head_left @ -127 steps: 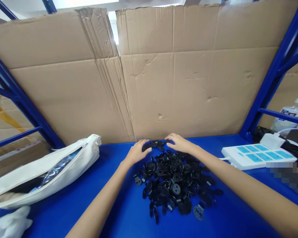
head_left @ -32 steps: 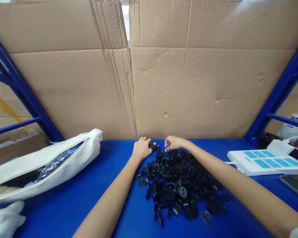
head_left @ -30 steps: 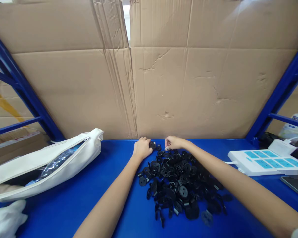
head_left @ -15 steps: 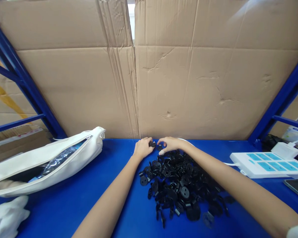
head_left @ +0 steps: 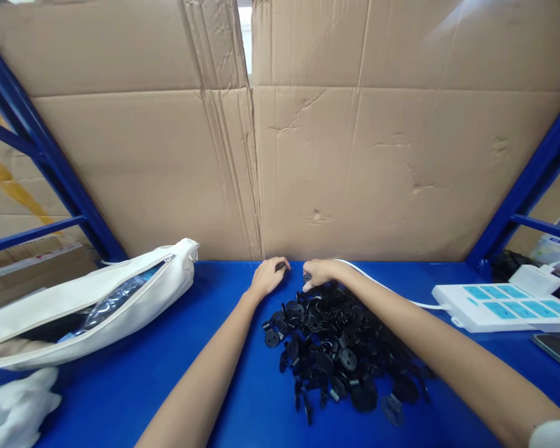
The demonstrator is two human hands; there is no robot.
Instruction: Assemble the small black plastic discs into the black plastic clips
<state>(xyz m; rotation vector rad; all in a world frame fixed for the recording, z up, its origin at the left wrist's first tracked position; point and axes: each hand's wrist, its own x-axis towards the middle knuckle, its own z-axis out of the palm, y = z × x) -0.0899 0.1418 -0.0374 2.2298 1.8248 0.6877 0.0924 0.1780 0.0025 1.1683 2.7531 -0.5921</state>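
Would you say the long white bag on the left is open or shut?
Open: the white bag's zipper edges stand apart, showing clear plastic inside.

The discs (head_left: 348,359) were black and the table (head_left: 158,367) plain deep blue, like the frame (head_left: 51,149) at left and right. The cardboard (head_left: 317,155) was tan, with yellow tape (head_left: 14,186) at far left. The bag (head_left: 135,323) was off-white; the power strip (head_left: 476,320) was white with rows of light-blue rectangles.
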